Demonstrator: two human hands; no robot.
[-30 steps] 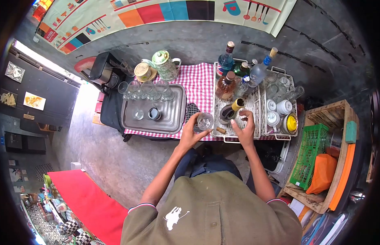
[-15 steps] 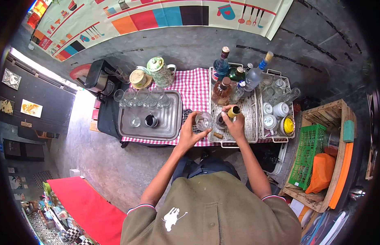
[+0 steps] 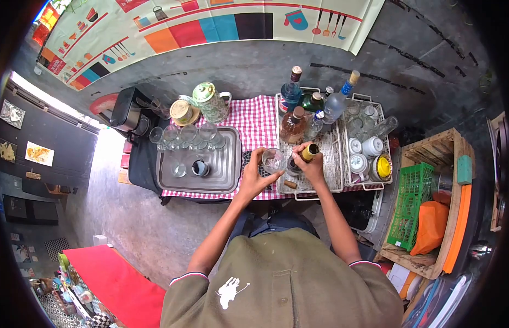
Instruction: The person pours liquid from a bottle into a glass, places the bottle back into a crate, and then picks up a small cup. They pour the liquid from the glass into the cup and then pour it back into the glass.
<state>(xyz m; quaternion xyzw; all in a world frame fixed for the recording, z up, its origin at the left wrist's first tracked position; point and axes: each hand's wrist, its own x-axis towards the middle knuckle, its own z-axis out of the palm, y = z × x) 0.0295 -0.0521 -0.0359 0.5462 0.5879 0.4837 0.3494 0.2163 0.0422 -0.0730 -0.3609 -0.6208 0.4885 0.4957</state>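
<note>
The left hand is curling its fingers around 1 clear glass just outside the wire basket. The right hand is clenching a dark bottle inside that basket, with its gold neck slanting away from the glass beside it.

Olive short-sleeved shirt, white emblem, striped cuffs.

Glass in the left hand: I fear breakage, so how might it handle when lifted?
The glass looks clear and thin, so it is probably fragile and light. Its smooth wall may slip in the left hand, which wraps its side. It looks short and wide, so it should seldom tip.
</note>
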